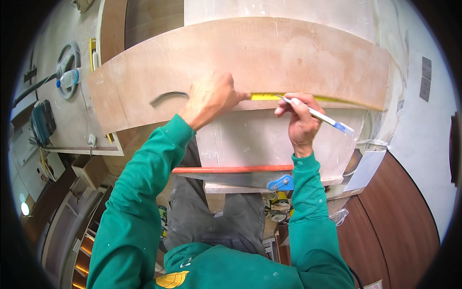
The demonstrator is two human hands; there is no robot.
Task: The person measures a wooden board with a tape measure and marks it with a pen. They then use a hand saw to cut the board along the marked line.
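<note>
Right fingers [300,108] holding one pen [328,119], left fingers [244,96] touching one yellow tape [263,97]

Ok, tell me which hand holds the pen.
The right hand grips the white, blue-ended pen; the left hand, at the left end of the visible yellow tape-measure blade, has none.

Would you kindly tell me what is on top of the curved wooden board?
On the board are a yellow tape blade and a dark curved strip; whatever the left hand covers is hidden.

yellow tape measure [262,96], white-and-blue pen [327,119], tan board [269,53]
</note>
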